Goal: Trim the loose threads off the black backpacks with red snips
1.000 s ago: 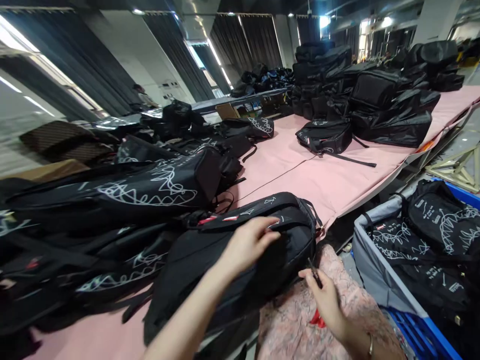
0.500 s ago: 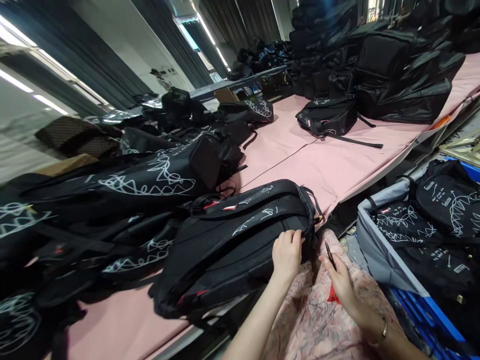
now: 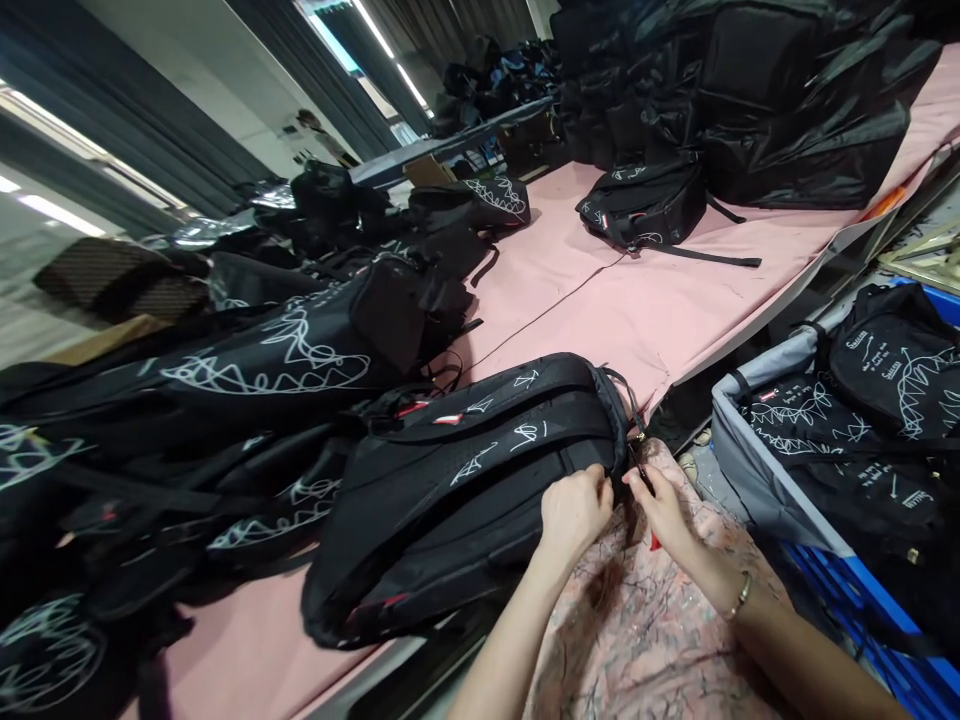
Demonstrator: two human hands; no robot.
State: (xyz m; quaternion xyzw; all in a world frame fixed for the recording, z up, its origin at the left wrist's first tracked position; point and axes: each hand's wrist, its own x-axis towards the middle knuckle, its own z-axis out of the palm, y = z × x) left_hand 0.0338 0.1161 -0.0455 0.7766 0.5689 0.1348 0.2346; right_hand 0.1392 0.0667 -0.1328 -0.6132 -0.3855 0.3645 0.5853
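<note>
A black backpack (image 3: 465, 480) with white scribble print lies on its side at the near edge of the pink-covered table (image 3: 600, 320). My left hand (image 3: 574, 508) pinches the backpack's near right edge, fingers closed on the fabric. My right hand (image 3: 664, 510) is right beside it and holds a small dark tool (image 3: 641, 472), thin like snips, with its tip at the same corner of the bag. A patterned pink cloth (image 3: 637, 640) lies beneath both forearms.
A heap of matching black backpacks (image 3: 195, 420) fills the table's left side. One backpack (image 3: 649, 205) lies alone farther along, with stacked black bags (image 3: 750, 90) behind it. A blue crate (image 3: 847, 610) holding more printed bags (image 3: 885, 400) stands at the right.
My left hand slid from the bag's top down to its near right corner. My right hand with the tool moved up to meet it. The view tipped downward.
</note>
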